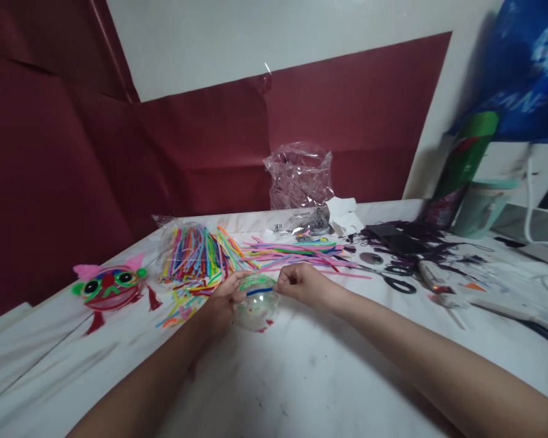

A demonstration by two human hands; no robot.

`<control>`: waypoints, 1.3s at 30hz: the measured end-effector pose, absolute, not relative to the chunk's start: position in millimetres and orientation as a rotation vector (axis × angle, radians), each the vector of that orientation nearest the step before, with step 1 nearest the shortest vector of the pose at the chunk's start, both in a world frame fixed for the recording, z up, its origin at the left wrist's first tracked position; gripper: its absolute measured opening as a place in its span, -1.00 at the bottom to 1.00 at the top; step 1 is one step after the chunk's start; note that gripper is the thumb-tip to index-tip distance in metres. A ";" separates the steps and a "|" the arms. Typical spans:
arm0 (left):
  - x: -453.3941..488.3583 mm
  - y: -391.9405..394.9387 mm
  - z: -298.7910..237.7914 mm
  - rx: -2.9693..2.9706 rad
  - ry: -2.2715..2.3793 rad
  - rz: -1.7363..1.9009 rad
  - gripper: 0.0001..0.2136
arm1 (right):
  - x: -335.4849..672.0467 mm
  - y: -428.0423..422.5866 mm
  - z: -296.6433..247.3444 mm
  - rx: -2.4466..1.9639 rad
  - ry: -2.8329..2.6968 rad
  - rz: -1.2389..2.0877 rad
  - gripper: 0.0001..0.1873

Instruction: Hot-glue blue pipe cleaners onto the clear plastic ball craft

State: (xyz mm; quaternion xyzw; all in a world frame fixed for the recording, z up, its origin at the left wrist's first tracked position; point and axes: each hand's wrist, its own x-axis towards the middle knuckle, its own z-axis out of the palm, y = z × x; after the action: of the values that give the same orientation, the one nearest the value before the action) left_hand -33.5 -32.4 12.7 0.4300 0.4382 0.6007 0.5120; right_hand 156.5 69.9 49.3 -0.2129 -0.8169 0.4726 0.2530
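Between my two hands is a clear, rounded plastic dome (pixel 254 313), with some green and red showing on it. My left hand (pixel 227 298) is closed on the dome's left side. Across the upper part of the dome runs a short blue pipe cleaner (pixel 261 291). The fingers of my right hand (pixel 299 283) are pinched at the pipe cleaner's right end, beside the dome. Behind both hands lie loose pink, green and blue pipe cleaners (pixel 296 249).
A decorated face mask (pixel 113 287) with red tassels lies at left, near a bag of colored pipe cleaners (pixel 194 252). To the right are black-handled scissors (pixel 399 283), a glue gun (pixel 433 277), a phone (pixel 399 239), purple strands (pixel 374 234) and a green cup (pixel 479 210).
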 end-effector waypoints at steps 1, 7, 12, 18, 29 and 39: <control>-33.9 -32.3 12.0 1.032 1.052 1.449 -0.55 | 155.7 70.3 46.9 -0.593 -2.216 1.313 -0.69; -37.0 -31.0 8.2 1.067 1.078 1.438 -0.54 | 152.4 71.3 34.1 -0.646 -2.195 1.480 -0.67; -38.1 -31.7 9.2 1.089 1.086 1.435 -0.57 | 153.3 71.2 32.2 -0.612 -2.188 1.581 -0.75; -35.7 -33.3 11.7 1.123 1.073 1.440 -0.62 | 152.5 72.9 31.3 -0.595 -2.170 1.611 -0.64; -29.7 -35.2 15.7 1.024 1.061 1.445 -0.51 | 151.6 71.7 31.9 -0.669 -2.127 1.611 -0.51; -23.0 -39.5 28.7 1.021 1.297 1.397 -0.56 | 150.0 69.0 31.6 -0.655 -2.197 1.513 -0.58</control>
State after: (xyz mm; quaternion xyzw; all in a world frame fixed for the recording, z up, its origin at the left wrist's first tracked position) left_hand -23.0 -39.5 28.7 0.4167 0.5295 0.5700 0.4702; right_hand 150.0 69.0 31.6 -0.2337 -0.7844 0.5401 0.1961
